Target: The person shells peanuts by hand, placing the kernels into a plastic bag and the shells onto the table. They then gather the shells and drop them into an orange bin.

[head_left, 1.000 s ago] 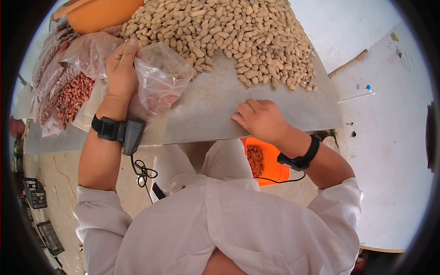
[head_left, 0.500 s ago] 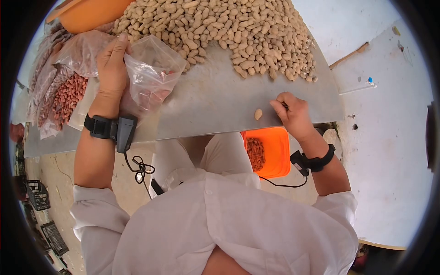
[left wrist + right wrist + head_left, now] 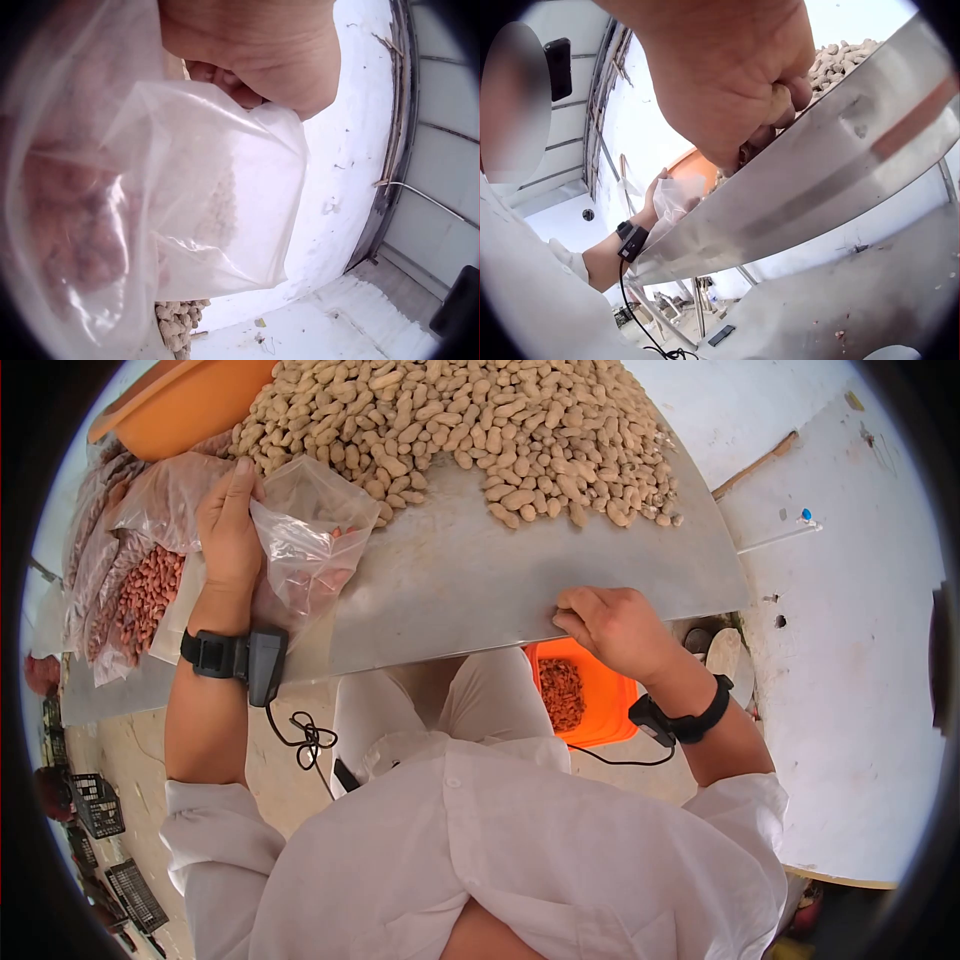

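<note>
In the head view my left hand [image 3: 230, 535] grips the upper edge of a clear plastic bag [image 3: 305, 540] with reddish kernels in it. The left wrist view shows the bag [image 3: 217, 187] hanging below the curled fingers of that hand [image 3: 255, 52]. My right hand [image 3: 620, 630] is at the table's front edge, fingers curled. In the right wrist view a tan peanut [image 3: 778, 105] shows among the curled fingers of that hand [image 3: 727, 82]; its fingertips are partly hidden. A big heap of unshelled peanuts [image 3: 470, 420] lies at the back of the metal table [image 3: 450, 575].
An orange basin [image 3: 190, 410] stands at the back left, above bags of red kernels [image 3: 150, 595]. Below the table edge, an orange container [image 3: 610, 710] holds reddish-brown bits. Black crates [image 3: 135, 895] are on the floor at left. A cable [image 3: 630, 762] runs from the right wrist.
The right hand moved right, then back left to the table's front edge. The single peanut lying there half a second ago no longer shows on the table. The left hand keeps its grip on the bag.
</note>
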`<state>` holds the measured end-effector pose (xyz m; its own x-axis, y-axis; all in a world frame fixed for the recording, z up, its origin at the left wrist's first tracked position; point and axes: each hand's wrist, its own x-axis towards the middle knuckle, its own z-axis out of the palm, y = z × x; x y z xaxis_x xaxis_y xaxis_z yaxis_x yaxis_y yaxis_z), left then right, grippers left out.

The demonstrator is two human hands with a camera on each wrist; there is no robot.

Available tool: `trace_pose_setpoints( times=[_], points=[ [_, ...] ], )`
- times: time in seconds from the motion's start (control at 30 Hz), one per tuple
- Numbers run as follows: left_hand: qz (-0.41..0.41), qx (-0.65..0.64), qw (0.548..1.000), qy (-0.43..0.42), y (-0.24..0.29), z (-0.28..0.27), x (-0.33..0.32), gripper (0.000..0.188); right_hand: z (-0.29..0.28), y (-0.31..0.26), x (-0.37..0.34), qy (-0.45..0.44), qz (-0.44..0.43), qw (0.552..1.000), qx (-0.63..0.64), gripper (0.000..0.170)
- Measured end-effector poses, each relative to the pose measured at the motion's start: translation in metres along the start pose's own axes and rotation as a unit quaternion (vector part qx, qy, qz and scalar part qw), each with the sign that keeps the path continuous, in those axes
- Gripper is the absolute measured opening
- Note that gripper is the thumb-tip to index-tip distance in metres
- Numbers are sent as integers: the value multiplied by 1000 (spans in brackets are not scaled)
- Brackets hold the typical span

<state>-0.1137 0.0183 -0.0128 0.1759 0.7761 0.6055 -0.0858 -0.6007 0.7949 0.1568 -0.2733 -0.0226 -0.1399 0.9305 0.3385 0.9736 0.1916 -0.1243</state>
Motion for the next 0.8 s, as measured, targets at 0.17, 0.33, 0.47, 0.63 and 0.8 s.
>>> trace_pose_setpoints(
  times=[0.17, 0.33, 0.47, 0.63, 0.8],
  points=[
    [-13, -27, 999, -13, -5, -4, 1, 35, -16, 3, -14, -43, 34, 995, 77, 18],
    [-9, -31, 999, -9, -2, -1, 0, 35, -21, 12, -34, -22, 42, 999, 11, 16],
    [-10, -23, 1000, -13, -1, -3, 0, 35, -28, 17, -46, -8, 12, 998, -58, 15],
    [0, -9, 1000, -17, -1, -3, 0, 36, -12, 33, -105, -63, 70, 994, -54, 17],
    [-6, 0, 1000, -16, 1, -1, -1, 35, 48, 73, -189, -155, 241, 957, -54, 21]
  ],
)
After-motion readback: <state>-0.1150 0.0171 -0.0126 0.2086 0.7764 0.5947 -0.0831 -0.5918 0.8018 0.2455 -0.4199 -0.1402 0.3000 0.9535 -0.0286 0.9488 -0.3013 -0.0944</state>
